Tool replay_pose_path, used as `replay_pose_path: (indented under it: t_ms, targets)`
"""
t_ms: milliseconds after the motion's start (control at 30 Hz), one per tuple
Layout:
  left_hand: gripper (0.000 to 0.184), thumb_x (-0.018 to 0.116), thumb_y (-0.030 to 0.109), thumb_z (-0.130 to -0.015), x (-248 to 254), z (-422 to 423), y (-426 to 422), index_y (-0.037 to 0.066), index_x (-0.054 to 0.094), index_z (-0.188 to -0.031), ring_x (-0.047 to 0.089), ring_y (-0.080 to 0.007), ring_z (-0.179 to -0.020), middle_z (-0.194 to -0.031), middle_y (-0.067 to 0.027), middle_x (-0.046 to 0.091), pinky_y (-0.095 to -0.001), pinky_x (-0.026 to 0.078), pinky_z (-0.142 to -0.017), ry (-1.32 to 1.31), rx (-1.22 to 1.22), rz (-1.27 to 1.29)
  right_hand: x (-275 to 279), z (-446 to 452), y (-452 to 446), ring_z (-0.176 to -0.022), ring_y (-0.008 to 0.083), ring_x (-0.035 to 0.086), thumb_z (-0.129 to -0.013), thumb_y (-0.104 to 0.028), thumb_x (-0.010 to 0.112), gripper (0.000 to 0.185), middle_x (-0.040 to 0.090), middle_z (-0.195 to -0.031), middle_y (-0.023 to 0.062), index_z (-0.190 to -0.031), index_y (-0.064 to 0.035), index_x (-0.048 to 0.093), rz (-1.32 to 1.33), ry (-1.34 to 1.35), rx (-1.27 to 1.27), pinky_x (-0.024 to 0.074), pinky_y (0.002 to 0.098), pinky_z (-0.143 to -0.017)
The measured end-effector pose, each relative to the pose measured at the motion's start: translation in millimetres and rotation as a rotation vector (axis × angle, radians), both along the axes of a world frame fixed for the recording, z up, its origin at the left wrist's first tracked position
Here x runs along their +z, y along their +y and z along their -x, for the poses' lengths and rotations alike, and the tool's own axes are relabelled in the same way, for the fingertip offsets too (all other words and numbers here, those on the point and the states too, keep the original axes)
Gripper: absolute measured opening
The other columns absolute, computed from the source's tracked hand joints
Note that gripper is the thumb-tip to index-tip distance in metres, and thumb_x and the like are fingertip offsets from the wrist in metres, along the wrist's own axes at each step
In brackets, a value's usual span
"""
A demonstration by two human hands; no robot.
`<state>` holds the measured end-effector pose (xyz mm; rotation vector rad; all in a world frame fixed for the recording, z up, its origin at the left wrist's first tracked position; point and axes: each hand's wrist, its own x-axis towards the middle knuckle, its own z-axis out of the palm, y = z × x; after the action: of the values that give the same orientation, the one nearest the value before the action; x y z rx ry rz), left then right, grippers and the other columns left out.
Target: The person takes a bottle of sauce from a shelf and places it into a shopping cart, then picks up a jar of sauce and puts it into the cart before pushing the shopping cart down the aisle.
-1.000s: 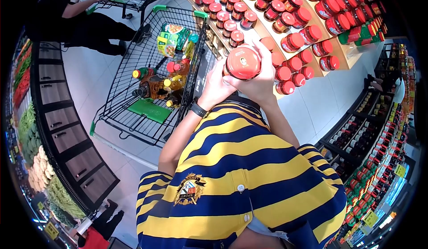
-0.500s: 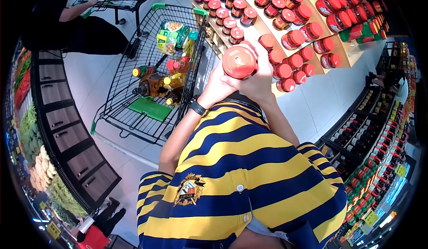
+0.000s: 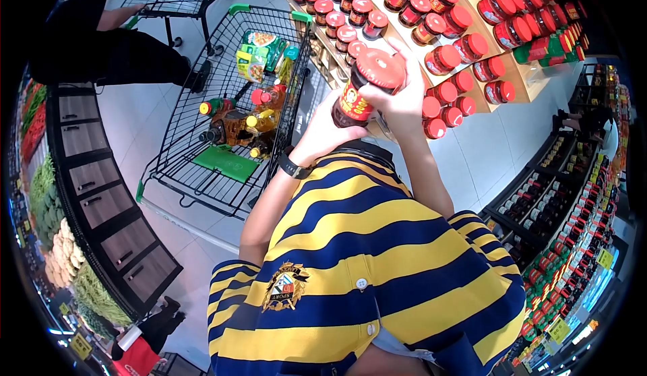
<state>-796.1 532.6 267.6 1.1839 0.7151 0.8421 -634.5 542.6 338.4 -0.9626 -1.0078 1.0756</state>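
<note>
In front of the striped knit shirt, its navy and yellow bands curving over the folds, the wearer's red-lidded jar is held tilted, lid up and to the right. The left hand cups its lower end, thumb along the base; the right hand curls around the lid side, thumb pressed just below the rim. Picking up looks done and checking the label seems under way: the lid is on, and the jar is not yet set down, clear of both cart and display. The dark, glossy cylinder carries a red-and-yellow label. To the left, the wire-mesh shopping cart already holds clear plastic oil bottles and soft, shiny packets. Beyond the hands, a smooth pale-wood display stand bears rows of round-lidded jars.
</note>
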Motion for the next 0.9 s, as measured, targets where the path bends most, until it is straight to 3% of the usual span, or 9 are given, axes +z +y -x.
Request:
replay_pose_path:
  t_ms: [200, 267, 400, 467, 533, 600, 733, 800, 900]
  targets:
    - [0.076, 0.081, 0.027, -0.078, 28.6, -3.7, -4.7, 0.001, 0.04, -0.136, 0.064, -0.0227, -0.101, -0.118, -0.012, 0.059, -0.0413, 0.054, -0.093, -0.38, -0.192, 0.367, -12.8, -4.5, 16.2, -0.109, 0.0207, 0.059, -0.083, -0.013, 0.073, 0.059, 0.058, -0.122, 0.0142, -0.131, 0.0043, 0.044, 0.03, 0.381, 0.119, 0.0479, 0.0349, -0.096]
    - [0.065, 0.078, 0.018, -0.081, 26.6, -12.3, -8.1, 0.0, 0.043, -0.133, 0.065, -0.0184, -0.096, -0.116, -0.0102, 0.06, -0.0317, 0.054, -0.088, -0.363, -0.137, 0.339, -12.7, -4.6, 16.4, -0.108, 0.0194, 0.059, -0.086, -0.012, 0.069, 0.051, 0.06, -0.119, 0.0138, -0.129, 0.0034, 0.047, 0.085, 0.43, 0.205, 0.0483, 0.0341, -0.095]
    - [0.053, 0.073, 0.008, -0.081, 31.3, -20.0, -20.0, 0.001, 0.047, -0.126, 0.065, -0.0163, -0.091, -0.112, -0.0075, 0.061, -0.0312, 0.054, -0.083, -0.161, 0.006, 0.267, -16.0, -7.0, 15.5, -0.103, 0.0164, 0.06, -0.093, -0.02, 0.064, 0.042, 0.061, -0.115, 0.0102, -0.127, 0.0009, 0.05, 0.265, 0.474, 0.284, 0.0505, 0.0319, -0.09]
    - [0.055, 0.078, 0.013, -0.077, 29.8, -26.6, -20.9, 0.0, 0.048, -0.121, 0.066, -0.0178, -0.087, -0.106, -0.0095, 0.064, -0.0318, 0.054, -0.081, -0.06, 0.089, 0.133, -18.5, -5.4, 16.6, -0.096, 0.014, 0.062, -0.093, -0.027, 0.066, 0.043, 0.062, -0.111, 0.0078, -0.125, -0.0017, 0.052, 0.269, 0.448, 0.309, 0.052, 0.0301, -0.084]
    - [0.05, 0.077, 0.016, -0.078, 43.1, -28.8, -20.0, 0.0, 0.051, -0.117, 0.064, -0.0178, -0.091, -0.1, -0.0087, 0.064, -0.0311, 0.052, -0.08, 0.437, 0.299, -0.219, -19.4, -3.1, 16.8, -0.094, 0.0141, 0.062, -0.09, -0.028, 0.069, 0.047, 0.062, -0.109, 0.0068, -0.125, -0.0023, 0.052, 0.272, 0.38, 0.278, 0.0521, 0.0298, -0.082]
    - [0.054, 0.081, 0.021, -0.074, 47.1, -30.1, -19.2, -0.001, 0.052, -0.114, 0.064, -0.0177, -0.089, -0.099, -0.0091, 0.065, -0.0321, 0.051, -0.082, 0.506, 0.342, -0.193, -21.2, -0.5, 18.5, -0.096, 0.0154, 0.062, -0.089, -0.028, 0.072, 0.051, 0.063, -0.11, 0.0078, -0.127, -0.0017, 0.05, 0.308, 0.401, 0.34, 0.052, 0.0306, -0.084]
    - [0.048, 0.074, 0.025, -0.083, 29.6, -19.6, -16.8, -0.001, 0.05, -0.115, 0.063, -0.0157, -0.074, -0.094, -0.0103, 0.063, -0.0325, 0.055, -0.069, 0.354, 0.261, -0.133, -25.2, -5.9, 15.1, -0.102, 0.0202, 0.064, -0.094, -0.031, 0.064, 0.049, 0.063, -0.117, 0.0136, -0.129, -0.0005, 0.049, 0.333, 0.471, 0.466, 0.0543, 0.0352, -0.086]
    - [0.044, 0.066, 0.03, -0.089, 29.1, -15.2, -18.9, -0.002, 0.049, -0.115, 0.06, -0.0152, -0.064, -0.092, -0.0124, 0.061, -0.0332, 0.056, -0.063, -0.188, 0.098, 0.292, -32.3, -5.9, 14.3, -0.103, 0.0219, 0.065, -0.096, -0.033, 0.06, 0.049, 0.063, -0.119, 0.0155, -0.13, -0.0002, 0.048, 0.354, 0.511, 0.524, 0.0551, 0.0368, -0.087]
    - [0.056, 0.058, 0.045, -0.092, 16.7, -6.1, -14.8, -0.004, 0.05, -0.119, 0.058, -0.0142, -0.062, -0.096, -0.016, 0.063, -0.0341, 0.057, -0.064, -0.357, -0.003, 0.368, -38.2, -4.6, 12.9, -0.094, 0.0211, 0.068, -0.1, -0.043, 0.047, 0.053, 0.064, -0.115, 0.015, -0.133, -0.0013, 0.044, 0.334, 0.472, 0.626, 0.0574, 0.0356, -0.078]
